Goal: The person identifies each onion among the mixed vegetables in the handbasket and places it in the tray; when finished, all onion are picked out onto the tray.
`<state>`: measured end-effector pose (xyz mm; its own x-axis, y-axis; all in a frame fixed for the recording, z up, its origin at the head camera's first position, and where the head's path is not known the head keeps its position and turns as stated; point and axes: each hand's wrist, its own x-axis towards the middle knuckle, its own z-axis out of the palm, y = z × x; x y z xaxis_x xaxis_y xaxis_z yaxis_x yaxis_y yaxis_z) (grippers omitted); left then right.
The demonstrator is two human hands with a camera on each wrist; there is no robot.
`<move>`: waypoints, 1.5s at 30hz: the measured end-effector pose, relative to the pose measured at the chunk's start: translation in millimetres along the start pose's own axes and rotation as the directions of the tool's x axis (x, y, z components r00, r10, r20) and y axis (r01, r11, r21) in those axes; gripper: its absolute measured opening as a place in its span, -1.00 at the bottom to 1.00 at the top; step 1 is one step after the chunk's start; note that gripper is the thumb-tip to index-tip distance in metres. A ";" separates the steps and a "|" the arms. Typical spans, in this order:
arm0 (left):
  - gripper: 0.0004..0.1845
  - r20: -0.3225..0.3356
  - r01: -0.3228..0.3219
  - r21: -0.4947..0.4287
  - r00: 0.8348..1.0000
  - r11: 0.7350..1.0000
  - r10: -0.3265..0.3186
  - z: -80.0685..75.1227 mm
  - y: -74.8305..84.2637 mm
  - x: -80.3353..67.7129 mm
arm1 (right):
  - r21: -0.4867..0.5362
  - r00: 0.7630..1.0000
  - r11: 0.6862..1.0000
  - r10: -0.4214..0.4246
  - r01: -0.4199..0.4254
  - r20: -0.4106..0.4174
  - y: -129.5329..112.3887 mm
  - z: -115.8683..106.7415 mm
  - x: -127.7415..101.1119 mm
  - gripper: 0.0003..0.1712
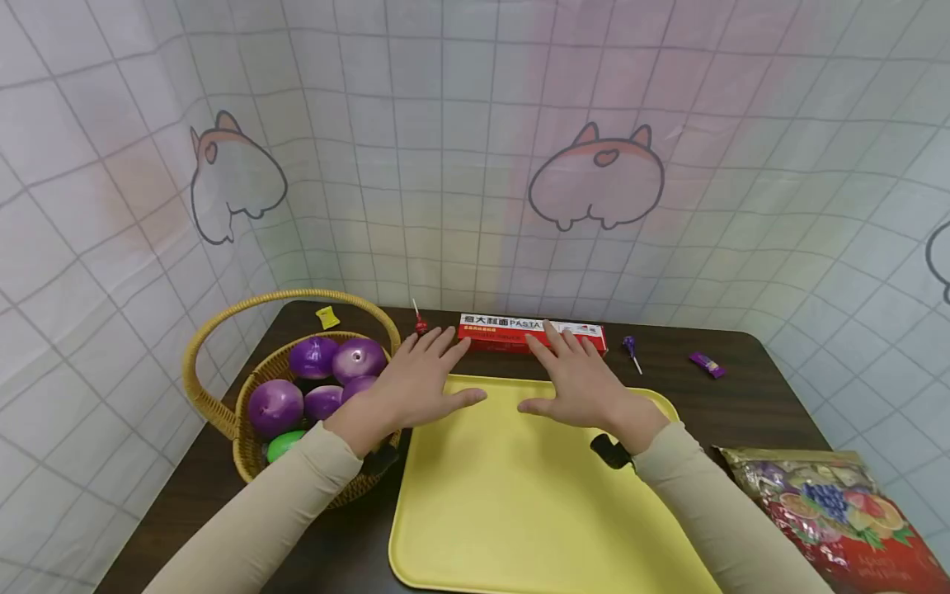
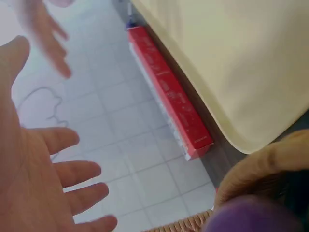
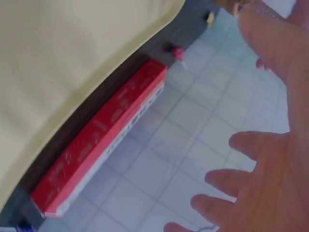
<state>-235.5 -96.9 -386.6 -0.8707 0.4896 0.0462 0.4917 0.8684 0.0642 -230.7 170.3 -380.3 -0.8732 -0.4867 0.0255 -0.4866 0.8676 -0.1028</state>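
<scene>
Both hands reach forward over the far edge of the yellow tray (image 1: 519, 495), toward the red pasta box (image 1: 531, 332) that lies lengthwise on the dark bench (image 1: 750, 396), just behind the tray in the upper middle of the head view. The left hand (image 1: 418, 384) is spread flat, fingers straight, its fingertips close to the box's left end. The right hand (image 1: 577, 381) is spread the same way, its fingertips at or on the box's right half; whether they actually touch it cannot be told from the head view. The two wrist views suggest not: the left hand (image 2: 34, 159) and the right hand (image 3: 260, 169) show open palms with straight fingers held above the box, with a visible gap. The symmetrical placement, one hand toward each end, suits a long narrow box that would tip if taken from one side.

At the left of the head view the woven basket (image 1: 223, 412) holds purple balls (image 1: 334, 360) and one green ball (image 1: 284, 445), which the left sleeve partly covers. The basket's near side is hidden by the forearm. A snack bag (image 1: 839, 511) is cut off at the lower right corner. Small wrapped sweets and lollipops (image 1: 632, 350) lie along the bench's far edge, too small to identify further. Both wrist views are blurred.
</scene>
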 end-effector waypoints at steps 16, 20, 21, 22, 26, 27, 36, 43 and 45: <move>-0.71 -0.547 -0.094 -0.468 0.812 0.879 -0.204 -12.5 -45.9 -109.5 | 0.374 0.967 0.924 0.015 0.085 -0.256 -50.3 46.6 -4.2 -0.29; -0.79 -0.703 -0.158 -0.574 0.597 0.803 -0.385 -5.2 -71.1 -130.5 | 0.463 0.958 0.880 0.038 0.102 -0.283 -62.4 55.9 1.6 -0.34; -0.80 -0.727 -0.178 -0.599 0.531 0.781 -0.436 -3.2 -75.5 -135.6 | 0.484 0.957 0.868 0.037 0.112 -0.289 -65.4 58.3 2.9 -0.35; -0.80 -0.739 -0.193 -0.624 0.461 0.758 -0.491 -1.1 -79.3 -140.6 | 0.507 0.956 0.853 0.036 0.123 -0.292 -68.6 60.7 4.3 -0.36; -0.79 -0.697 -0.224 -0.714 0.142 0.663 -0.703 5.0 -90.7 -154.8 | 0.659 0.954 0.726 0.015 0.195 -0.298 -83.5 65.8 9.7 -0.43; -0.79 -0.660 -0.237 -0.741 0.084 0.628 -0.747 6.2 -94.3 -156.5 | 0.711 0.957 0.674 0.017 0.202 -0.288 -89.9 61.5 9.6 -0.45; -0.39 -0.102 0.019 -0.992 0.439 0.123 -0.893 26.4 -130.4 -161.7 | 0.838 0.962 0.492 0.004 0.236 -0.273 -121.6 64.3 25.0 -0.53; -0.85 -0.080 0.118 -0.980 0.502 0.160 -0.861 47.4 -152.4 -159.4 | 0.849 0.961 0.469 0.003 0.244 -0.278 -139.7 69.2 35.1 -0.52; -0.77 -0.110 0.173 -0.956 0.538 0.238 -0.836 54.2 -157.9 -160.2 | 0.859 0.961 0.453 0.021 0.238 -0.277 -145.2 69.9 38.1 -0.52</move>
<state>-174.2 -308.3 -458.2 -0.8785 -0.4708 0.0812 -0.0254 0.2158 0.9761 -191.4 18.6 -433.9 -0.8565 -0.4212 0.2983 -0.4047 0.1896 -0.8946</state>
